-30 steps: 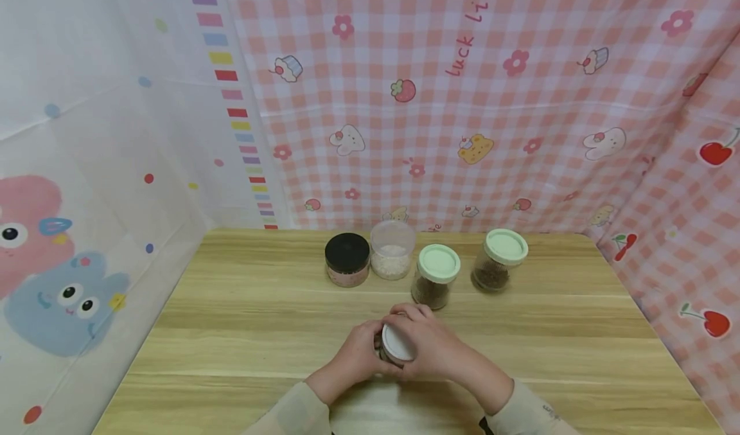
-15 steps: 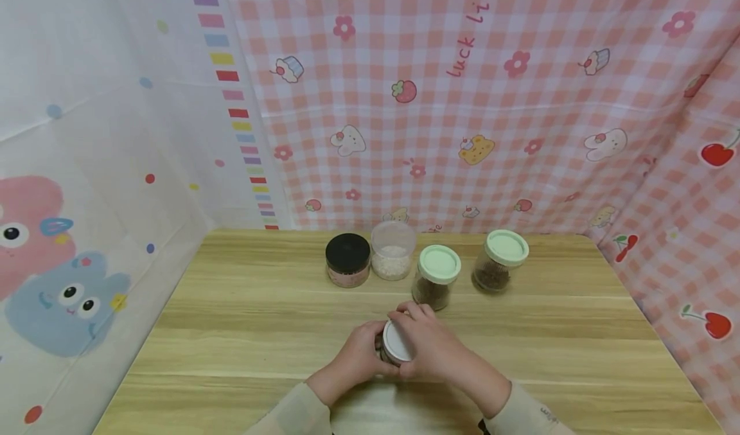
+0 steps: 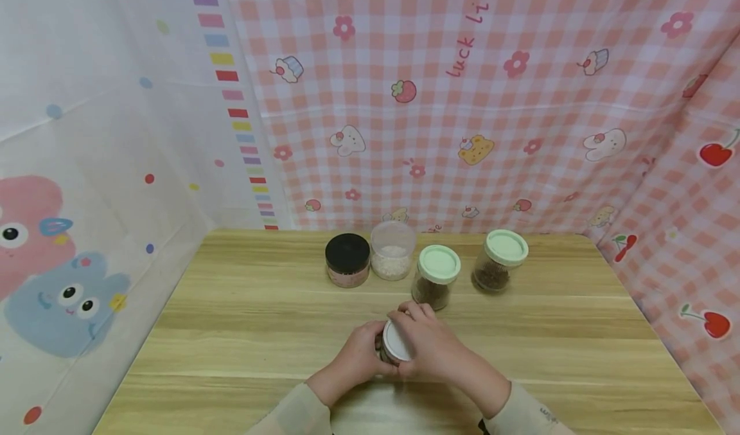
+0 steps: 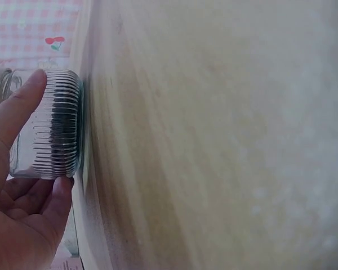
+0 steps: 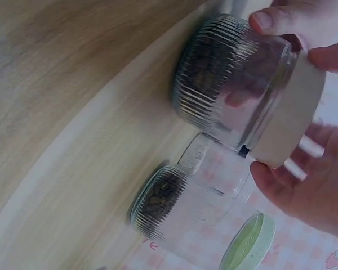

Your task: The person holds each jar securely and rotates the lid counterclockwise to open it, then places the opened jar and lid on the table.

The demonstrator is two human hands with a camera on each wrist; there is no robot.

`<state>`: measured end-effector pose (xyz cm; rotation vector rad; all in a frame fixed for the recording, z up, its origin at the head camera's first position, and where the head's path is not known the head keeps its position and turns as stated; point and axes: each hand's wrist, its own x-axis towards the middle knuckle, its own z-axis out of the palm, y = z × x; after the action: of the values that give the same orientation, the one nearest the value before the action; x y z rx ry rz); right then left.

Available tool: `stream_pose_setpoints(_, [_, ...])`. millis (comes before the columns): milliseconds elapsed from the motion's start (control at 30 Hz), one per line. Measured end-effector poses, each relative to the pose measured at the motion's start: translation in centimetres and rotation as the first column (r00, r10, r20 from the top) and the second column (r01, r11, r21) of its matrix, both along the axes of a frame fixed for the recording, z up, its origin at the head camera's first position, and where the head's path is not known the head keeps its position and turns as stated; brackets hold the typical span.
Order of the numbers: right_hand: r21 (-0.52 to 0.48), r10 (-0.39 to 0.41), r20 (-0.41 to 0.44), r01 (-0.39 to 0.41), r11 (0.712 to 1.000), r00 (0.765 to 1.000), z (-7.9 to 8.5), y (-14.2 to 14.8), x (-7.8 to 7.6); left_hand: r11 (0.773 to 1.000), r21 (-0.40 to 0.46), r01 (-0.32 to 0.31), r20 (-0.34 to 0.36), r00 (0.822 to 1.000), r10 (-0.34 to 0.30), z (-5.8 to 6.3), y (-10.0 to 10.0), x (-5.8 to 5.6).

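A ribbed glass jar with dark contents in its lower part stands near the front of the table. Its pale lid sits on top. My left hand grips the glass body from the left, thumb on one side and fingers on the other in the left wrist view. From the right, my right hand holds the lid by its rim with curled fingers and thumb. Just behind is a similar jar with a light green lid, also holding dark bits. Part of the held jar is hidden by both hands in the head view.
A second green-lidded jar stands further right. At the back are a clear tub with white grains and a black-lidded pink jar. The wooden table meets a checked cloth behind it.
Over the last second my right hand has shifted slightly on the lid, leaving a little more of its top showing. The left hand and the other jars stay in place.
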<state>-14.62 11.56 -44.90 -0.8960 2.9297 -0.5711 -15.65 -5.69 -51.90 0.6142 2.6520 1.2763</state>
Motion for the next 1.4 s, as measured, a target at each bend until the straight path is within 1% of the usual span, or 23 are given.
stream_pose_setpoints(67, [-0.006, 0.029, 0.016, -0.029, 1.0, 0.999, 0.06, 0.05, -0.05, 1.0, 0.002, 0.001, 0.013, 1.0, -0.001, -0.03, 0.02, -0.01])
stream_pose_setpoints(133, [-0.015, 0.029, 0.033, -0.029, 0.999, 0.999, 0.09, 0.05, -0.04, 1.0, 0.009, 0.004, 0.019, 1.0, -0.004, -0.09, 0.04, -0.06])
stream_pose_setpoints(300, [-0.018, -0.07, 0.043, 0.071, 0.997, 0.997, 0.08, -0.07, -0.04, 1.0, 0.018, 0.002, 0.009, 1.0, -0.002, -0.12, -0.04, -0.21])
stream_pose_setpoints(367, [-0.009, -0.092, 0.03, 0.093, 0.996, 0.995, 0.08, -0.09, -0.07, 1.0, 0.018, 0.001, 0.007, 1.0, -0.001, -0.1, -0.06, -0.2])
stream_pose_setpoints(433, [-0.003, -0.081, 0.024, 0.081, 0.997, 0.996, 0.11, -0.08, -0.1, 1.0, 0.016, 0.001, 0.015, 1.0, -0.001, -0.07, -0.05, -0.17])
stream_pose_setpoints(567, [0.01, -0.012, 0.016, 0.012, 1.0, 1.0, 0.06, 0.0, -0.12, 1.0, -0.009, 0.004, 0.021, 1.0, -0.004, -0.03, 0.07, -0.12])
stream_pose_setpoints(633, [0.015, 0.0, 0.014, -0.001, 1.0, 1.0, 0.02, 0.02, -0.07, 1.0, -0.013, 0.006, 0.011, 1.0, -0.006, -0.08, 0.14, -0.14])
stream_pose_setpoints(700, [0.006, -0.021, 0.017, 0.021, 1.0, 1.0, 0.04, 0.03, 0.03, 1.0, 0.002, 0.01, 0.007, 1.0, -0.01, -0.19, 0.19, -0.17])
stream_pose_setpoints(833, [-0.01, -0.098, 0.014, 0.098, 0.995, 0.995, 0.12, -0.02, 0.14, 0.999, 0.039, 0.01, 0.005, 1.0, -0.01, -0.34, 0.12, -0.18])
stream_pose_setpoints(900, [-0.005, -0.117, 0.011, 0.117, 0.993, 0.993, 0.13, -0.03, 0.12, 0.999, 0.047, 0.008, 0.007, 1.0, -0.009, -0.31, 0.06, -0.15])
stream_pose_setpoints(967, [0.002, -0.102, 0.004, 0.102, 0.995, 0.995, 0.1, -0.01, 0.05, 0.999, 0.052, 0.009, 0.013, 1.0, -0.01, -0.27, 0.05, -0.11])
stream_pose_setpoints(1133, [0.021, 0.019, 0.0, -0.019, 1.0, 1.0, -0.05, 0.1, -0.07, 1.0, 0.002, 0.014, 0.007, 1.0, -0.014, -0.23, 0.17, -0.08])
stream_pose_setpoints(1200, [0.016, 0.041, 0.007, -0.041, 0.999, 0.999, -0.07, 0.11, -0.05, 1.0, -0.015, 0.012, 0.006, 1.0, -0.012, -0.28, 0.21, -0.11])
stream_pose_setpoints(1267, [0.002, 0.016, 0.02, -0.017, 1.0, 1.0, 0.0, 0.06, 0.0, 1.0, -0.004, 0.011, 0.016, 1.0, -0.011, -0.35, 0.21, -0.15])
stream_pose_setpoints(1400, [0.0, -0.082, 0.034, 0.082, 0.997, 0.996, 0.1, -0.11, -0.01, 1.0, 0.024, 0.005, 0.026, 1.0, -0.006, -0.37, 0.13, -0.25])
